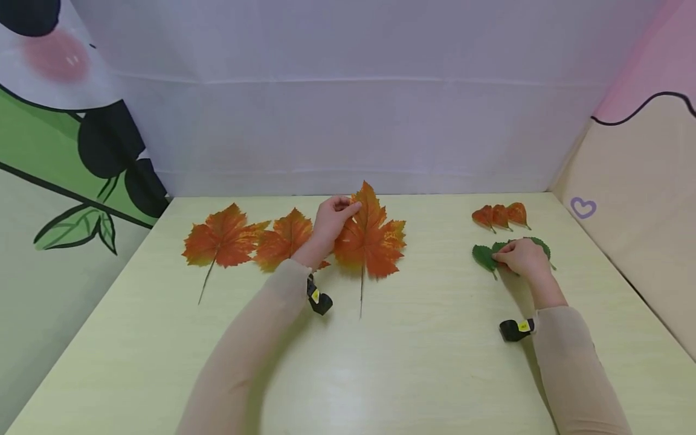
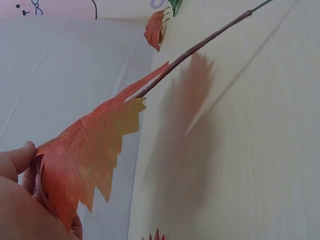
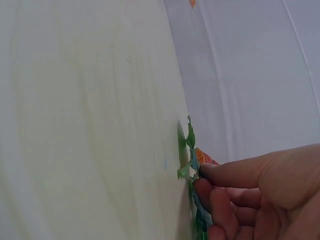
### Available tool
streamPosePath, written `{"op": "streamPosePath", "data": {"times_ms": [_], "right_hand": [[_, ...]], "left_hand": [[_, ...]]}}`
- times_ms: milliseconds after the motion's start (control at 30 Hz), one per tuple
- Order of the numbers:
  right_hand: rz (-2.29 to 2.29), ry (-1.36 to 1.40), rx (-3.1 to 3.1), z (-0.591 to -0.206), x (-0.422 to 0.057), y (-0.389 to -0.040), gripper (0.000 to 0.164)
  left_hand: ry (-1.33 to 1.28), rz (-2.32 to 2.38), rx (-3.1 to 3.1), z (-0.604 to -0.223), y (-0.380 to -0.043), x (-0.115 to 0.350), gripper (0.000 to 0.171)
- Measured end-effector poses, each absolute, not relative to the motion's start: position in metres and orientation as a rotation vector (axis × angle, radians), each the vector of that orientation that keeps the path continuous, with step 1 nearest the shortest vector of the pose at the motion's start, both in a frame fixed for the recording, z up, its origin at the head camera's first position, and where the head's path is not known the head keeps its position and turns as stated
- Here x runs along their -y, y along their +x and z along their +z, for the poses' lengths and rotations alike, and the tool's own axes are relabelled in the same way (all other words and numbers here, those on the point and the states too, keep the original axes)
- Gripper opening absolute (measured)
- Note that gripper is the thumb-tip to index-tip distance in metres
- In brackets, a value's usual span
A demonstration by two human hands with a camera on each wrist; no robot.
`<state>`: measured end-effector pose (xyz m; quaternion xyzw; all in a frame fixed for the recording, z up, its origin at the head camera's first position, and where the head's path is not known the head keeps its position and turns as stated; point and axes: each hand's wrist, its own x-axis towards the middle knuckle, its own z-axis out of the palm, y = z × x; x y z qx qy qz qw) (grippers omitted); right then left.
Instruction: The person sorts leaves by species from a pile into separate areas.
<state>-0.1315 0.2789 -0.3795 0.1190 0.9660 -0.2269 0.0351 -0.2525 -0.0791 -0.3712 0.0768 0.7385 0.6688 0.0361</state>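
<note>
My left hand point(image 1: 330, 225) pinches a large orange artificial maple leaf point(image 1: 375, 244) by its upper left edge, thumb on the front and fingers behind. The leaf's stem points down toward me. In the left wrist view the leaf point(image 2: 95, 150) is raised off the table and casts a broad shadow. At the right, my right hand point(image 1: 526, 258) pinches the middle one of a row of small green leaves point(image 1: 483, 256) between thumb and index finger. In the right wrist view a green leaf point(image 3: 191, 137) stands out just beyond the fingertips; the hand partly covers the row.
Two more maple leaves lie to the left: one at the far left point(image 1: 220, 238), another point(image 1: 285, 235) partly behind my left forearm. Small reddish-orange leaves point(image 1: 500, 215) sit in a row behind the green ones. A pale cloth wall point(image 1: 348, 133) rises at the table's back edge.
</note>
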Motion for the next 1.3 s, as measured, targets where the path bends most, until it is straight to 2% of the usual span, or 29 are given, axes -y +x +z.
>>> {"op": "streamPosePath", "data": {"times_ms": [467, 867, 1300], "right_hand": [[-0.705, 0.369, -2.97, -0.383, -0.28, -0.13, 0.033], [-0.707, 0.37, -2.969, -0.382, -0.278, -0.13, 0.032], [-0.726, 0.4, -2.961, -0.38, -0.278, -0.131, 0.034]], "left_hand": [[0.003, 2.143, -2.324, -0.383, -0.284, 0.089, 0.024], [-0.044, 1.874, -2.434, -0.396, -0.286, 0.083, 0.035], [-0.12, 1.611, -2.584, -0.4, -0.286, 0.089, 0.034]]}}
